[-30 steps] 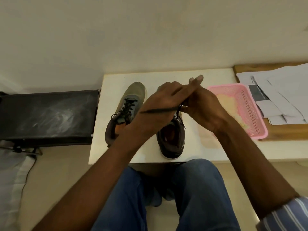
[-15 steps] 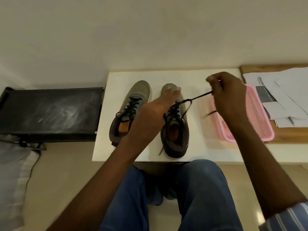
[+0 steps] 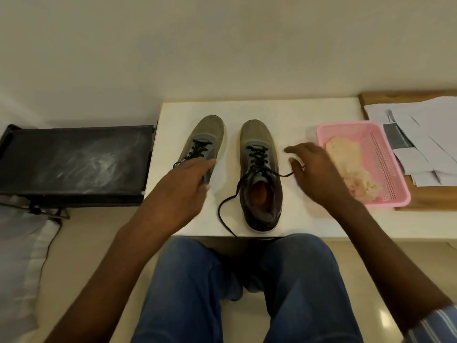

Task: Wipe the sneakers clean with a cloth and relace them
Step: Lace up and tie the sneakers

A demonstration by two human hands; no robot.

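Two olive-and-brown sneakers stand side by side on the white table [image 3: 296,112], toes away from me. The left sneaker [image 3: 209,137] has its black lace through the eyelets. The right sneaker [image 3: 259,144] is laced too, and its lace ends [image 3: 226,211] lie loose: one trails left and over the table's front edge, the other points right. My left hand [image 3: 183,189] hovers over the left sneaker's heel with fingers stretched out. My right hand [image 3: 316,172] is beside the right sneaker, fingers relaxed, with the lace tip just short of it. A cream cloth [image 3: 346,159] lies in the pink basket [image 3: 385,154].
The pink basket sits at the table's right end. Beyond it, loose papers [image 3: 425,134] lie on a wooden board [image 3: 435,201]. A black tray-like stand [image 3: 74,159] is left of the table. My knees in blue jeans [image 3: 193,293] are under the front edge.
My right hand has let go of the lace it was pulling up and right, and has dropped toward the table. My left hand has moved from the right sneaker to the left one.
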